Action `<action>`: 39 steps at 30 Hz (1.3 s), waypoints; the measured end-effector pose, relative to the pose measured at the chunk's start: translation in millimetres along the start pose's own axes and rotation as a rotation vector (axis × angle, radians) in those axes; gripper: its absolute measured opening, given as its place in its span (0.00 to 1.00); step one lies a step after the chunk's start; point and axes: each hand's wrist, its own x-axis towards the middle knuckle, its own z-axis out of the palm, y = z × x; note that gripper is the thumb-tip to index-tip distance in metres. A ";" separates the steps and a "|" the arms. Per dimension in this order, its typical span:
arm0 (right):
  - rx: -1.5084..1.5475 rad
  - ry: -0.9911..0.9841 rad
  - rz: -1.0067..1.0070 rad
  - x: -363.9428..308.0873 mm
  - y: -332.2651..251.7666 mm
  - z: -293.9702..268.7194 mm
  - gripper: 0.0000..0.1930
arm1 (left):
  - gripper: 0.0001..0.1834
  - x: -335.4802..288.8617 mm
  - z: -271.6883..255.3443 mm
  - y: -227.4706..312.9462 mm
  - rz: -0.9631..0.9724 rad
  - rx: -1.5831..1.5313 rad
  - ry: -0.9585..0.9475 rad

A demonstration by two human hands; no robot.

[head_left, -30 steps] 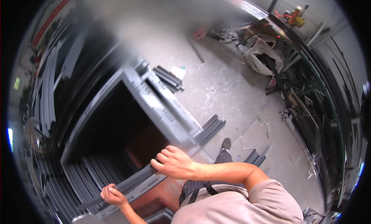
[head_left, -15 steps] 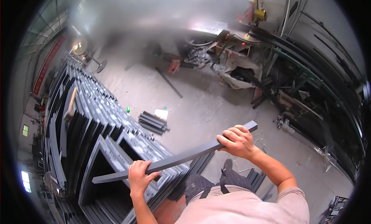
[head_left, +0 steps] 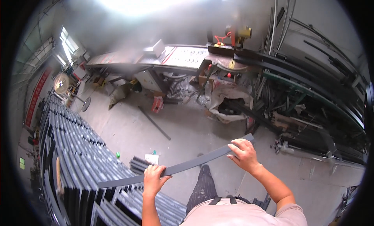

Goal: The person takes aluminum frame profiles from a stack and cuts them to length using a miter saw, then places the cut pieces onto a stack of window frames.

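Note:
A long dark grey metal bar, flat-faced and straight-edged, spans the space before my body, its right end higher in the picture. My left hand wraps round it left of its middle, with the thumb on the near side. Close to its right end, my right hand grips it, fingers over the top. The bar's left end overlaps a long stack of grey metal frames in the picture; whether it touches them I cannot tell.
Short grey bars and a white sheet lie on the floor ahead. A loose bar lies farther off. Beyond stand a long workbench, an open white sack and racks of long profiles. A pedestal fan stands far left.
My view has lifted, bringing the workbench into sight. Both hands still hold the bar, which now shows a broader face. One leg now reaches forward below it.

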 end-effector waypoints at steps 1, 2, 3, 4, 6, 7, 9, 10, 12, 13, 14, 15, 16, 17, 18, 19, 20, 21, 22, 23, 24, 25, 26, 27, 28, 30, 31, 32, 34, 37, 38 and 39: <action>-0.015 0.008 0.002 18.5 18.4 9.5 0.20 | 0.22 32.8 6.8 -15.4 0.020 0.036 0.030; -0.065 0.021 0.050 35.0 41.9 20.4 0.19 | 0.22 65.0 17.8 -31.2 0.029 0.034 0.068; -0.119 0.033 0.106 53.0 64.6 29.4 0.18 | 0.21 100.6 22.4 -44.5 0.018 0.057 0.059; -0.115 0.012 0.189 68.7 81.9 33.8 0.17 | 0.21 134.1 24.3 -55.8 0.017 0.093 0.064; -0.064 0.056 0.278 111.7 114.9 38.7 0.15 | 0.22 209.6 22.2 -76.1 0.031 0.131 0.096; -0.029 0.073 0.327 132.4 127.1 38.0 0.13 | 0.22 245.3 20.5 -84.1 0.048 0.132 0.124; -0.089 0.094 0.334 172.8 148.3 35.8 0.12 | 0.23 312.4 20.3 -104.4 0.065 0.141 0.154; -0.112 0.108 0.339 190.2 161.7 33.5 0.12 | 0.24 345.6 20.4 -111.4 0.078 0.149 0.181; -0.158 0.161 0.359 217.2 197.1 30.5 0.11 | 0.24 408.7 20.9 -120.9 0.114 0.157 0.209; -0.152 0.194 0.392 231.5 216.9 27.4 0.09 | 0.24 440.0 24.0 -123.6 0.120 0.157 0.214; -0.150 0.218 0.421 246.4 237.7 23.0 0.09 | 0.24 470.4 26.7 -125.5 0.126 0.159 0.218; -0.152 0.242 0.450 259.9 261.8 17.4 0.08 | 0.24 500.1 32.2 -124.8 0.146 0.155 0.220; -0.154 0.298 0.457 275.2 289.1 11.4 0.08 | 0.24 525.9 38.7 -121.9 0.153 0.140 0.213; -0.101 0.351 0.479 293.5 315.2 4.6 0.08 | 0.24 550.5 45.1 -119.1 0.158 0.127 0.205; -0.057 0.398 0.535 317.3 337.8 -3.7 0.08 | 0.24 573.0 53.1 -118.5 0.166 0.148 0.196; -0.016 0.455 0.585 347.1 365.5 -11.3 0.08 | 0.24 599.9 61.8 -117.5 0.184 0.144 0.184; -0.083 0.513 0.528 368.4 407.1 -14.7 0.08 | 0.24 619.3 77.6 -119.3 0.190 0.141 0.174; -0.151 0.561 0.489 383.8 445.9 -16.3 0.08 | 0.25 636.4 92.9 -122.3 0.197 0.138 0.143; -0.109 0.614 0.542 410.8 479.1 -20.1 0.09 | 0.26 653.9 101.7 -124.7 0.194 0.098 0.111; -0.069 0.666 0.588 440.4 513.9 -25.7 0.09 | 0.27 669.4 107.3 -124.9 0.209 0.087 0.120; -0.084 0.651 0.613 466.6 558.4 -25.4 0.10 | 0.27 688.8 115.6 -127.5 0.215 0.105 0.107; -0.102 0.632 0.639 492.3 601.5 -25.8 0.11 | 0.27 709.3 125.5 -128.9 0.220 0.122 0.092; -0.134 0.518 0.779 520.8 630.3 -26.5 0.13 | 0.26 728.7 125.3 -125.7 0.214 0.103 0.062; -0.159 0.392 0.914 549.0 653.9 -23.6 0.15 | 0.25 747.4 121.7 -123.7 0.181 0.095 0.027; -0.106 0.337 0.820 555.6 704.4 -25.8 0.17 | 0.24 769.4 132.5 -115.4 0.220 0.092 0.044; -0.183 0.089 0.742 578.4 759.5 -19.0 0.23 | 0.24 810.5 150.0 -117.0 0.271 0.089 0.045; -0.132 0.021 0.791 594.1 775.6 -5.6 0.26 | 0.24 829.8 155.8 -122.2 0.270 0.092 0.041; 0.289 0.078 0.916 604.5 783.5 3.7 0.25 | 0.24 850.6 162.3 -127.1 0.294 0.093 0.027; 0.996 0.065 1.191 625.6 797.1 25.3 0.21 | 0.25 881.4 169.2 -137.9 0.290 0.095 -0.002; 1.001 0.103 1.196 620.3 799.0 27.5 0.20 | 0.15 937.7 203.8 -148.9 0.430 0.080 -0.007; 0.984 0.114 1.197 617.8 795.3 24.1 0.20 | 0.12 956.0 227.8 -156.2 0.414 0.155 -0.094; 0.977 0.127 1.205 618.8 790.1 21.8 0.20 | 0.10 973.1 246.4 -164.0 0.399 0.228 -0.184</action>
